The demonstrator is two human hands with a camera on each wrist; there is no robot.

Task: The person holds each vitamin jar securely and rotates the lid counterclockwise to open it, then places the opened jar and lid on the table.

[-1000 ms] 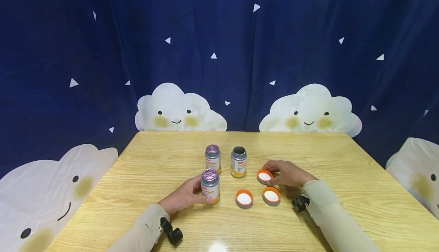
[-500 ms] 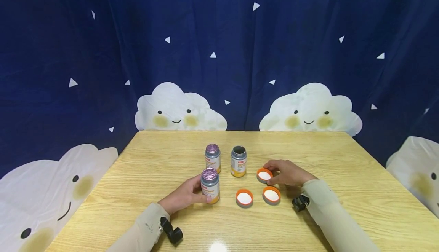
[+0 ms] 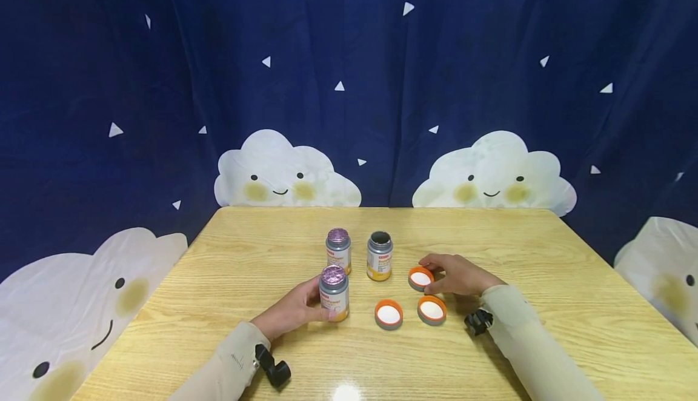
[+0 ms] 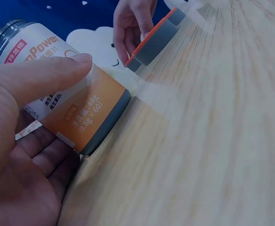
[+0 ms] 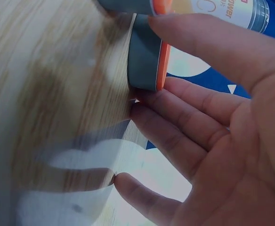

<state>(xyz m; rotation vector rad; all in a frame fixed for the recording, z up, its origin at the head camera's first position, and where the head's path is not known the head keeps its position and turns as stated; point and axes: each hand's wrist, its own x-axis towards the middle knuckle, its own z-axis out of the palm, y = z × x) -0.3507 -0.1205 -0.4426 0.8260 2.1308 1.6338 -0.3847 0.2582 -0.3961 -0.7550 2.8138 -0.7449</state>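
Observation:
In the head view my left hand point(image 3: 291, 310) grips a grey supplement bottle point(image 3: 334, 298) with a purple foil seal on its mouth. The bottle stands upright on the table, and the left wrist view shows my thumb across its white and orange label point(image 4: 97, 110). At the right, my right hand point(image 3: 460, 275) pinches an upturned lid point(image 3: 420, 280), grey outside with an orange rim and white liner. Thumb and fingertips are on opposite sides of this lid point(image 5: 144, 59) in the right wrist view, where it sits on the wood.
Behind the held bottle stands another foil-sealed bottle point(image 3: 339, 251). To its right is an unsealed bottle point(image 3: 379, 261) with a dark opening. Two more upturned lids, a left one point(image 3: 388, 315) and a right one point(image 3: 432, 310), lie on the wooden table point(image 3: 262, 237). A blue curtain point(image 3: 382, 86) hangs behind.

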